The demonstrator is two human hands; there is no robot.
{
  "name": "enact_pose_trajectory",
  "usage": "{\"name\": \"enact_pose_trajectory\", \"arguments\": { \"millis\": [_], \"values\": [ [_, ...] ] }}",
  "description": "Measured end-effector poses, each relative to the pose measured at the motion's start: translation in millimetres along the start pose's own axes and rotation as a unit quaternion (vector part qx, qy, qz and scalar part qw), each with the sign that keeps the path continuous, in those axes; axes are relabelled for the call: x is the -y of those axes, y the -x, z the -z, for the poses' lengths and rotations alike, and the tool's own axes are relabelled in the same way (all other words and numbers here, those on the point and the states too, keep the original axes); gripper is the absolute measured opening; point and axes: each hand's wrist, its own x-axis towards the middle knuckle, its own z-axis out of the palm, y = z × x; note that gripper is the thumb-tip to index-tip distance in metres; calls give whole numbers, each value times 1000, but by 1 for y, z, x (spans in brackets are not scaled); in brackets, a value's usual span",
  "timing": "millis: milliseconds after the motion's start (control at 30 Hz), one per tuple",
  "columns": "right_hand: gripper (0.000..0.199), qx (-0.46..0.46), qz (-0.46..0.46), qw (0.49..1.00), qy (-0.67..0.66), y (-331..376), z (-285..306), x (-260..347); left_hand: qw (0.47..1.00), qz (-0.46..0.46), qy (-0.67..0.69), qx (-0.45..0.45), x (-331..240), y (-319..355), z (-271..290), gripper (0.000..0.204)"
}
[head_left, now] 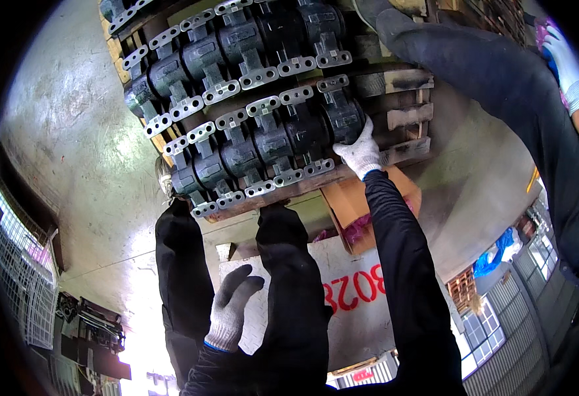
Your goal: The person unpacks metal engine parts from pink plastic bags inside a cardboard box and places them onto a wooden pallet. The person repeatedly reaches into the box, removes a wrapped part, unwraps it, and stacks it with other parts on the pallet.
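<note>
Black track rollers (240, 152) with silver, drilled end brackets lie side by side in rows on a wooden pallet (405, 153). My right hand (359, 153), in a white knit glove, grips the rounded side of the rightmost track roller (342, 119) in the near row. Its thumb and forefinger are spread against the roller; the other fingers are mostly hidden. Over my lap, my left hand (230, 309) is open with fingers stretched out and holds nothing. Its glove is white with grey fingertips.
An open cardboard box (350, 201) with pink plastic stands below my right wrist. Beneath my legs is a pale metal plate (362, 327) with red markings. At right, another person's dark-clothed leg (500, 72) reaches toward the pallet, near a gloved hand (566, 69). Wire cages (22, 284) stand left.
</note>
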Motion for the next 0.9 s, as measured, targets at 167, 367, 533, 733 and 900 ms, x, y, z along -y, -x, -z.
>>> {"name": "enact_pose_trajectory", "arguments": {
  "millis": [167,367,533,733,900],
  "values": [
    [122,8,24,999,-28,2,-9,2,997,-23,-74,17,12,-6,4,38],
    [122,16,8,999,-42,3,-17,-3,993,-4,-106,56,26,0,-11,36],
    [124,41,-8,999,-22,-2,-16,-2,992,-14,-112,64,26,-2,-21,35],
    [125,88,-15,996,1,-1,-4,3,994,-16,-89,55,21,0,-24,34],
    [123,155,24,983,-93,5,15,-1,997,-31,-48,53,27,14,-10,35]
  ]
}}
